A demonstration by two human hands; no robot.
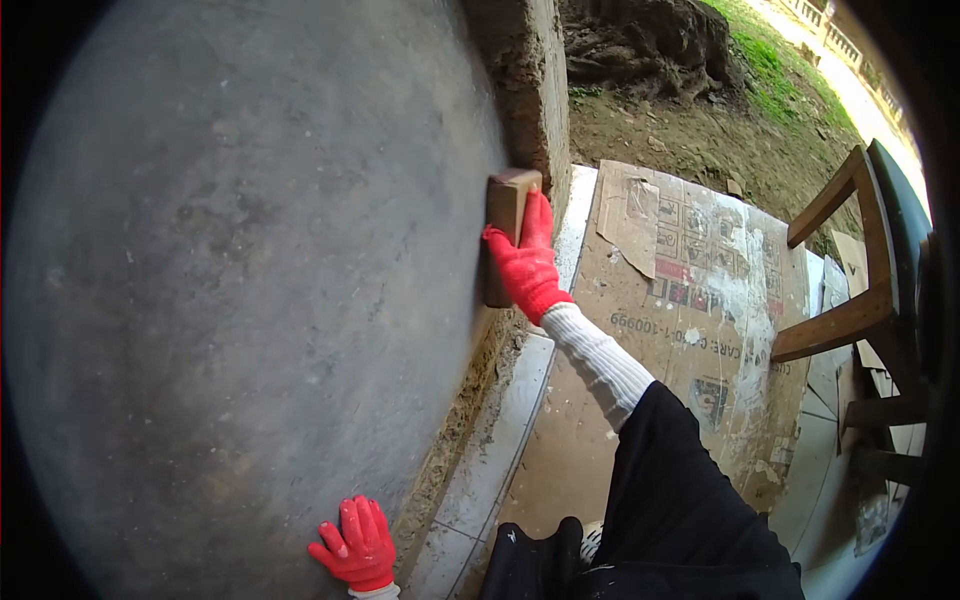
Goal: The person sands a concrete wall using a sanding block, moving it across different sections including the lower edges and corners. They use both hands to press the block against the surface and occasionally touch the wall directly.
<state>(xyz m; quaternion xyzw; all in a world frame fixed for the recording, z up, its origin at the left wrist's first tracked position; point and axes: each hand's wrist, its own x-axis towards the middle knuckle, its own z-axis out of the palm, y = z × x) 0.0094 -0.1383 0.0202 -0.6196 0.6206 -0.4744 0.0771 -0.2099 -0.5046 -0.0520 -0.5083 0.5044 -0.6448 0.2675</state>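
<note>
In the head view, the brown block (pixel 505 203) is under the gloved right hand (pixel 525 262), pressed against the edge of the grey cement face (pixel 250 250). The right hand grips the block from its outer side, one finger stretched toward the top end; part of the block's body shows to the left of the glove. The gloved left hand (pixel 358 546) is well apart from the block, lower and to the left, open with fingers spread, resting on the cement. Printed cardboard (pixel 690 270) lies to the right of the block.
</note>
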